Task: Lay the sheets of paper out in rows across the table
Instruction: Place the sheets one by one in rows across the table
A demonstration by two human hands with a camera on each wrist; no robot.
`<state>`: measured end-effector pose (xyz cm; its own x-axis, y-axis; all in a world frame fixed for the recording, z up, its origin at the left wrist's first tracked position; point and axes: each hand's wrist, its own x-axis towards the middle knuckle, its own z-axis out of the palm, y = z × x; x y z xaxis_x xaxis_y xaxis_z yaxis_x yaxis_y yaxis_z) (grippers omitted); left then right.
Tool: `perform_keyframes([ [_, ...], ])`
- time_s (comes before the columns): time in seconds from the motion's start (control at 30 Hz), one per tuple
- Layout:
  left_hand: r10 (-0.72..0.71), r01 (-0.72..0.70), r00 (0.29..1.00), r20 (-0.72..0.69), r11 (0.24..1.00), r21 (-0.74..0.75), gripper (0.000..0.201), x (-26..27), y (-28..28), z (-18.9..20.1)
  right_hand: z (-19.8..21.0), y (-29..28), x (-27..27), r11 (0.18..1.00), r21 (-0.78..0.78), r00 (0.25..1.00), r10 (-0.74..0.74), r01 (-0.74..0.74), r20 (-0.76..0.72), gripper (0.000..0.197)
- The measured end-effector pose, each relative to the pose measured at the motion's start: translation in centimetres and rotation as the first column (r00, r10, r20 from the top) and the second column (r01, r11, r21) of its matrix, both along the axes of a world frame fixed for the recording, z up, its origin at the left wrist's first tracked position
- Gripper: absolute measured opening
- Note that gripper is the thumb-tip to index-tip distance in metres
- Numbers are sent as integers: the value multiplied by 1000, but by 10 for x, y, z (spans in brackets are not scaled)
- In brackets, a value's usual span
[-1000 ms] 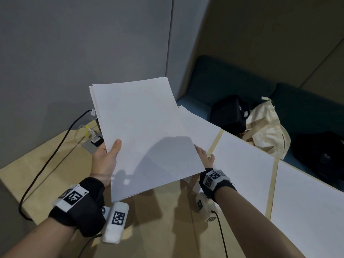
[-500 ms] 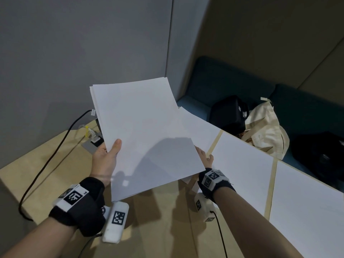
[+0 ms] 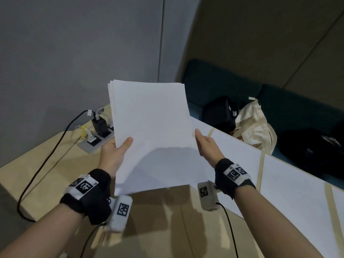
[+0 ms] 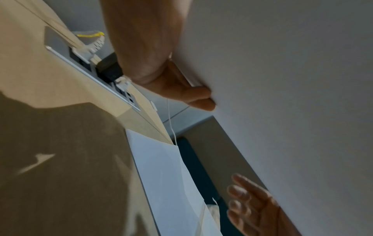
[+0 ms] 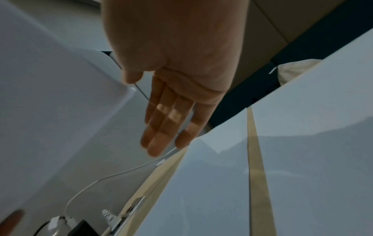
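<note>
A person's left hand grips a stack of paper held above the desk, the right hand flat-fingered at the stack's right edge, several sheets already laid right of the stack, most still unplaced; a power strip sits left of it.

Grey wall panels rise beyond the hands. A teal sofa carrying bags sits to their right. The light-wood table lies below.

No legible text or labels.
</note>
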<state>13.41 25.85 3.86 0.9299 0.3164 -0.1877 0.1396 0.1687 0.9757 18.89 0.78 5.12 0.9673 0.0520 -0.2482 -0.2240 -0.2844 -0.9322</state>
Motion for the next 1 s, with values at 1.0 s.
perform_keyframes([
  [1.0,-132,127,985,-115,991,-48,13,-59,-72,12,6,-73,-130,907,179,898,-409,380,164,8],
])
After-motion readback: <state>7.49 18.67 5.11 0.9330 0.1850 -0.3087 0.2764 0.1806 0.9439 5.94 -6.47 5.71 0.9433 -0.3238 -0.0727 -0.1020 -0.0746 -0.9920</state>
